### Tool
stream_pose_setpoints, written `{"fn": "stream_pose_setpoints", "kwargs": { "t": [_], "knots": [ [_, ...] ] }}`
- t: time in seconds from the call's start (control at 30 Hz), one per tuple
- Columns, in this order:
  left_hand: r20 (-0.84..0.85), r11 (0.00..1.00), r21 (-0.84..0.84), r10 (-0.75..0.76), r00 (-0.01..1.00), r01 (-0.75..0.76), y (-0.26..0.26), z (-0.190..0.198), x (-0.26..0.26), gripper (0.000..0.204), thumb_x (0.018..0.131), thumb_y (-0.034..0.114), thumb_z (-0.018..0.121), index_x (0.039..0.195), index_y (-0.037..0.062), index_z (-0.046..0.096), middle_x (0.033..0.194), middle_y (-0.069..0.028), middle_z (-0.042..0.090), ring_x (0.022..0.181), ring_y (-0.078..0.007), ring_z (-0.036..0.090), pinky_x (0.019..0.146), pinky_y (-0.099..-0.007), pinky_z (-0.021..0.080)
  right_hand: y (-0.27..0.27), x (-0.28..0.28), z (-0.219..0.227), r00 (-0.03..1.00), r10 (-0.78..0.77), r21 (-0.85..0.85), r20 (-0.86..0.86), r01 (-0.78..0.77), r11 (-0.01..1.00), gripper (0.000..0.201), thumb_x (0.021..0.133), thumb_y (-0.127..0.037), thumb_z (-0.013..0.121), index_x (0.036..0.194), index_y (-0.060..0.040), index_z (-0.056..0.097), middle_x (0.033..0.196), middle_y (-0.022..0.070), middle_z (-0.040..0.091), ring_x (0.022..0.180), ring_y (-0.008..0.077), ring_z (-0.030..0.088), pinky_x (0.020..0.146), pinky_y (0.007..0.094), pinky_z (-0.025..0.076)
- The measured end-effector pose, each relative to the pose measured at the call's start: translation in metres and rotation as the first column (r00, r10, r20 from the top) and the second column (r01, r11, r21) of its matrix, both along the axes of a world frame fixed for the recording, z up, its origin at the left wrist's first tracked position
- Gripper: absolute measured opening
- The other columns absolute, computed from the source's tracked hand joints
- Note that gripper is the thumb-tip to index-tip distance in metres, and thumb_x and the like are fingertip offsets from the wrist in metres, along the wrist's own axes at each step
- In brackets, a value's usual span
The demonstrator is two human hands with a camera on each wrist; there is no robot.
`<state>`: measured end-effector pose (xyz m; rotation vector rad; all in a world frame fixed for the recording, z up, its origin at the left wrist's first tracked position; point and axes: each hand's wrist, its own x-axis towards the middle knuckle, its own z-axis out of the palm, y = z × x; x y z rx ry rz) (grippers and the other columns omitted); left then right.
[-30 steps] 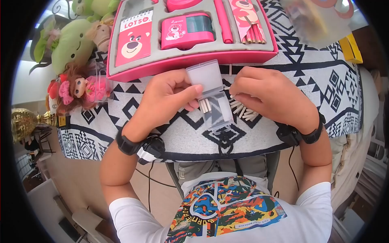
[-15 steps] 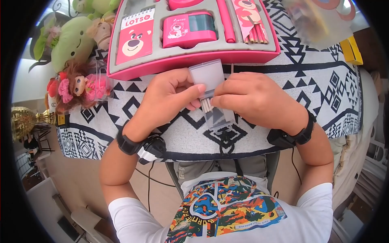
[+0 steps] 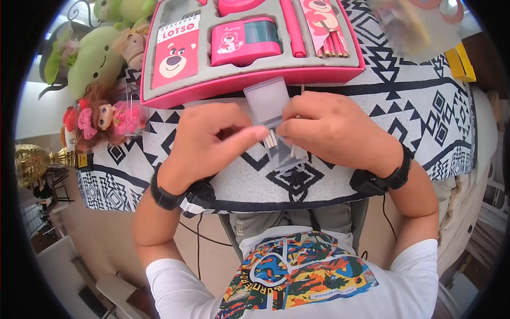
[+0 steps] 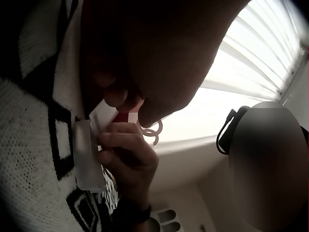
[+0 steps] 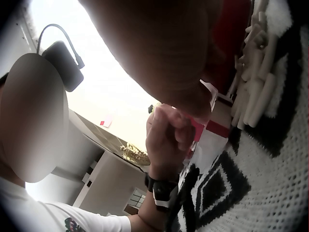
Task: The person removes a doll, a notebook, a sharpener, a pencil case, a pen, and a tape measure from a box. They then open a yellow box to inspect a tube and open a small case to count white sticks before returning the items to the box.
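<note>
open clear box (image 3: 267,100) on the tabletop (image 3: 239,187), white sticks (image 3: 271,139) inside. left hand (image 3: 208,137) loosely curled, looks empty; right hand (image 3: 336,126) fingers bunched over box, can't tell their hold. steady the box, keep sticks parallel.

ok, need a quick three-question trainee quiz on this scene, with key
1. True or false: the clear case is closed.
2. In the head view, what lies directly left of the pink windowed block in the pink box?
3. Which wrist view shows the heap of white sticks: A) left, B) right?

Key:
1. False; its lid is open.
2. The spiral notepad.
3. B.
</note>
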<state>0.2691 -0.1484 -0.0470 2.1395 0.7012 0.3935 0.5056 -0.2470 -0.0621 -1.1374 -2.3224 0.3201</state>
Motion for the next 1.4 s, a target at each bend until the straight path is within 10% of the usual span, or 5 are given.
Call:
{"fn": "stream_pose_setpoints", "kwargs": {
  "t": [0.17, 1.4],
  "knots": [
    [0.177, 0.891, 0.296, -0.404, 0.897, 0.343, 0.000, -0.010, 0.006, 0.018, 0.079, 0.016, 0.083, 0.092, 0.0067, 0.077, 0.070, -0.0027, 0.054, 0.060, -0.0206, 0.053, 0.054, -0.0350, 0.040, -0.004, 0.002, 0.005, 0.995, -0.086, -0.030, -0.052, 0.084, 0.996, 0.016, 0.075, -0.005, 0.075, 0.087, -0.0059, 0.064, 0.090, 0.0065, 0.059, 0.078, 0.0270, 0.060, 0.067, 0.0385, 0.051],
    [0.101, 0.819, 0.262, -0.549, 0.830, 0.510, -0.002, -0.014, 0.007, 0.019, 0.079, 0.018, 0.083, 0.094, 0.0076, 0.077, 0.063, -0.0042, 0.049, 0.055, -0.0246, 0.053, 0.051, -0.0385, 0.040, -0.009, 0.001, 0.011, 0.998, -0.053, -0.052, 0.047, 0.055, 0.997, 0.015, 0.076, -0.011, 0.076, 0.084, -0.0070, 0.063, 0.088, 0.0061, 0.055, 0.082, 0.0261, 0.057, 0.075, 0.0387, 0.048]
  ]
}}
